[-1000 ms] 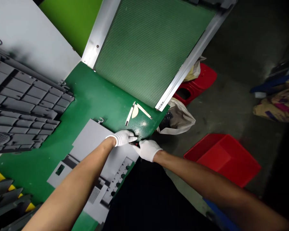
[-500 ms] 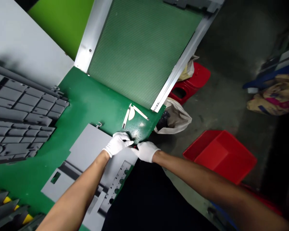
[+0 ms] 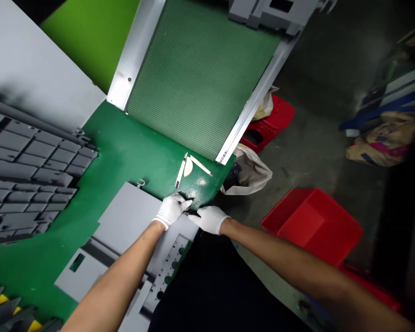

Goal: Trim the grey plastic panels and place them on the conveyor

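Note:
A grey plastic panel [image 3: 129, 212] with cutouts and a row of round holes lies on the green tabletop [image 3: 114, 147] before me. Both my hands wear white gloves and meet at the panel's far right corner. My left hand [image 3: 172, 208] is closed at the panel's edge, fingers bent and thumb stretched toward the right hand; what lies in its fingers is hidden. My right hand [image 3: 211, 219] is closed around a small dark tool with a red part [image 3: 192, 213], its tip pointing at the left hand. Dark specks are scattered on the tabletop just beyond.
Two pale-handled knives [image 3: 181, 170] and a cream half-round piece [image 3: 188, 167] lie beyond the hands. A green conveyor belt [image 3: 204, 78] carries a grey part [image 3: 266, 14]. Ribbed grey panels [image 3: 31, 170] stand left. A white sack [image 3: 252, 173] and red bin [image 3: 314, 226] are right.
The grey part on the conveyor has come nearer and shows more. My left hand has turned slightly and shifted a little right; the right hand stays almost in place, still gripping the dark tool.

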The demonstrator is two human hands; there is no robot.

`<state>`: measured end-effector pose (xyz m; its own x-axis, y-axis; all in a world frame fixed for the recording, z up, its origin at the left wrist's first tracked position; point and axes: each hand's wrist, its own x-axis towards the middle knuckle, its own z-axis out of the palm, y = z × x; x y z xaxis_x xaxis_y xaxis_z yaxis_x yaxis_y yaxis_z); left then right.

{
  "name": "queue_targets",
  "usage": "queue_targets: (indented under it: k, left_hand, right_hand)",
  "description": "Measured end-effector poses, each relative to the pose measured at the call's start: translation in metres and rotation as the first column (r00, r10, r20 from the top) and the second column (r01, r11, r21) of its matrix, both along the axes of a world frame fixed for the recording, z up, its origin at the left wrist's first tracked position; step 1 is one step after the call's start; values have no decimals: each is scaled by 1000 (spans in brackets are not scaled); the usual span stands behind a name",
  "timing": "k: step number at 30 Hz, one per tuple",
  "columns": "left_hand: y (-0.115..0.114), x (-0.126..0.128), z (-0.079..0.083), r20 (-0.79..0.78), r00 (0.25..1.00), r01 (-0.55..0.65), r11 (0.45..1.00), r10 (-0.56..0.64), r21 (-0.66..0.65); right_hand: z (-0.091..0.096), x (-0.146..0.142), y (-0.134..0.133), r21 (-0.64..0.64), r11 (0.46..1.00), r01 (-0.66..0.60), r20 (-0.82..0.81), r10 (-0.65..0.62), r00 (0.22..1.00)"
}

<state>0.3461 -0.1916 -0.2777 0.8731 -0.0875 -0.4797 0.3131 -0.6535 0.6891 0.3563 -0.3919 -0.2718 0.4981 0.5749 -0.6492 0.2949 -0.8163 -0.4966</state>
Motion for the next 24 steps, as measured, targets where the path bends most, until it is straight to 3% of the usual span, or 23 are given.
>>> queue_targets:
  k: [3, 7, 9, 11, 14, 16, 21, 23, 24]
  left_hand:
    - [-14, 5, -6, -89, 996, 2, 963, 23, 268]
    - [-11, 15, -2, -47, 999, 28, 852, -5, 523]
    - [-4, 23, 10, -54, 992, -79, 902, 113, 424]
    - [-1, 33, 26, -76, 959, -254, 950, 271, 181]
    - [-12, 47, 45, -68, 911, -412, 905, 407, -108]
    - [-34, 56, 50, -95, 923, -384, 899, 372, -212]
    - [-116, 82, 45, -188, 972, -197, 917, 138, -346]
    - [-128, 93, 48, -109, 989, -126, 943, 96, -307]
    - [-123, 98, 49, -36, 995, -104, 963, 98, -250]
  right_hand:
    - [2, -1, 0, -13, 1000, 23, -29, -24, 999]
    - [12, -13, 5, -13, 1000, 18, 96, -17, 995]
    - [15, -19, 5, -9, 998, 55, 124, -54, 991]
    - [13, -22, 3, -7, 992, 125, 67, -124, 990]
    - [5, -23, -6, -22, 962, 271, -54, -272, 961]
    - [-2, -23, -15, -31, 929, 369, -94, -371, 924]
    - [-12, -31, -36, -72, 860, 506, -90, -511, 855]
    - [-12, -35, -43, -71, 846, 529, -79, -533, 842]
    - [-11, -36, -45, -65, 840, 539, -78, -543, 836]
